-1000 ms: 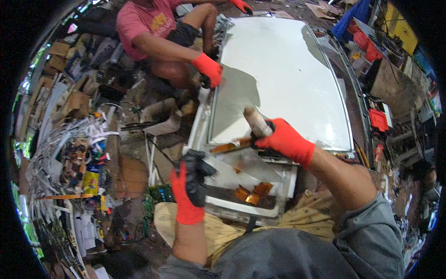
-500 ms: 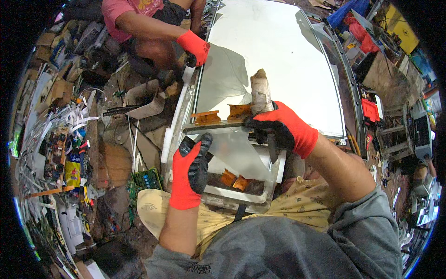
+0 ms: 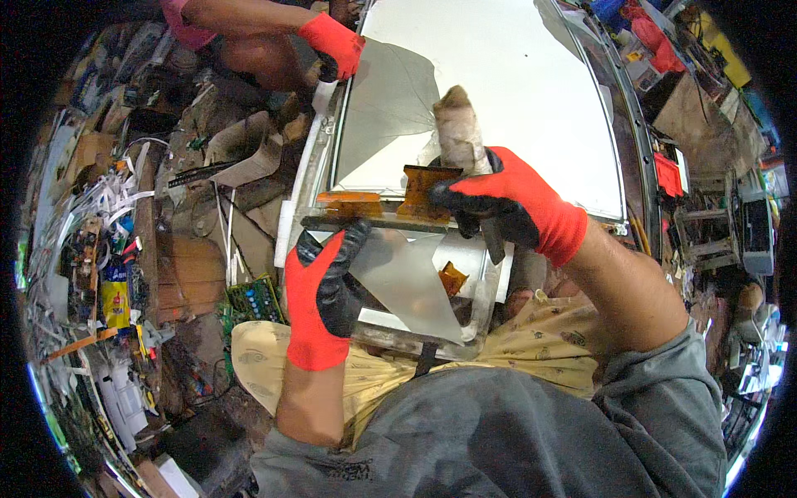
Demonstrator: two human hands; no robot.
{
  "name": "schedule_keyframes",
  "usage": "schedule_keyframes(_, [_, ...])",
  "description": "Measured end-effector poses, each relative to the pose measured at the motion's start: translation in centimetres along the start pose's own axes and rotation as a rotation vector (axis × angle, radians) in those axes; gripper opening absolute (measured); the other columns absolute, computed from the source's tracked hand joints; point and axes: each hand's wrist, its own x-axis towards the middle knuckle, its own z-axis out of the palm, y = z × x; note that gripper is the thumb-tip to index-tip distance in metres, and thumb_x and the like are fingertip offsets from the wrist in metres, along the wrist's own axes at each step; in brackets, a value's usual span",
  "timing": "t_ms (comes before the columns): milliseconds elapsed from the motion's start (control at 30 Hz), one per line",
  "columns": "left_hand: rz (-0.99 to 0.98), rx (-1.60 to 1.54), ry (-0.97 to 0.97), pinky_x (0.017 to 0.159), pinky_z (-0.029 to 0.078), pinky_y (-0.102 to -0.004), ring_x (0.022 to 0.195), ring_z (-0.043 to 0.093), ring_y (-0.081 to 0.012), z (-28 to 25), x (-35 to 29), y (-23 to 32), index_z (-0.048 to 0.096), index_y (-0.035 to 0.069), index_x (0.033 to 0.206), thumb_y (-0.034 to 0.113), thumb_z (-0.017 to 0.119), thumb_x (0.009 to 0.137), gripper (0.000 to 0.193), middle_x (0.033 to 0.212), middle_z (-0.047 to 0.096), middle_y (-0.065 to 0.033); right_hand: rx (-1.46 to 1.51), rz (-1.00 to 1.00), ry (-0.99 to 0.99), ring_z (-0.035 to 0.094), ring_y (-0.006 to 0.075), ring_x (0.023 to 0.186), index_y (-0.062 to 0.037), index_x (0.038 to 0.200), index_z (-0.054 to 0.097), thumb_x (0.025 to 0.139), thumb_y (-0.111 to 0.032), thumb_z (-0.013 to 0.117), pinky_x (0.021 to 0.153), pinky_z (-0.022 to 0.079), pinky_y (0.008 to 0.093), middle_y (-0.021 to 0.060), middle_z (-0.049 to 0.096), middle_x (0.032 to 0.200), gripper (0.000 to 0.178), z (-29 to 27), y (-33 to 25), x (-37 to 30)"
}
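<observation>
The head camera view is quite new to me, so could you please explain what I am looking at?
There is no machine here: these are a person's own hands, in red and black gloves. The view comes from the left of two wide fisheye cameras worn on the head, looking down, so straight edges bend near the rim. The right hand holds a tool with a wrapped handle, handle up. The left hand has its fingers at a dark strip with amber pieces along it; how firmly it holds is unclear. Beyond lies a large white panel, grey and cracked at its left. A co-worker's gloved hand is at the panel's left edge.
</observation>
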Motion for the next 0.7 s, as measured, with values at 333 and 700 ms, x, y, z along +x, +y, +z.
schedule_keyframes(333, [0.040, 0.024, -0.082, 0.078, 0.052, -0.0299, 0.085, 0.067, -0.0168, -0.5, 0.2, 0.4, 0.064, 0.000, 0.115, 0.005, 0.066, 0.089, 0.027, 0.098, 0.069, -0.0068, 0.023, -0.014, -0.043, 0.061, 0.0153, 0.056, 0.0013, 0.090, 0.067, 0.081, -0.021, 0.073, 0.049, 0.051, 0.0298, 0.0083, 0.065, 0.072, 0.025, 0.8, -0.1, -0.4])
schedule_keyframes(700, [0.042, 0.165, -0.174, 0.078, 0.056, -0.0372, 0.087, 0.068, -0.0231, -1.6, 0.4, -0.1, 0.059, 0.004, 0.119, 0.013, 0.063, 0.094, 0.027, 0.102, 0.069, -0.0103, -0.059, -0.026, -0.015, 0.059, 0.0133, 0.051, 0.0009, 0.084, 0.066, 0.083, -0.025, 0.070, 0.048, 0.048, 0.0285, 0.0054, 0.061, 0.064, 0.026, 1.2, 0.1, -0.6])
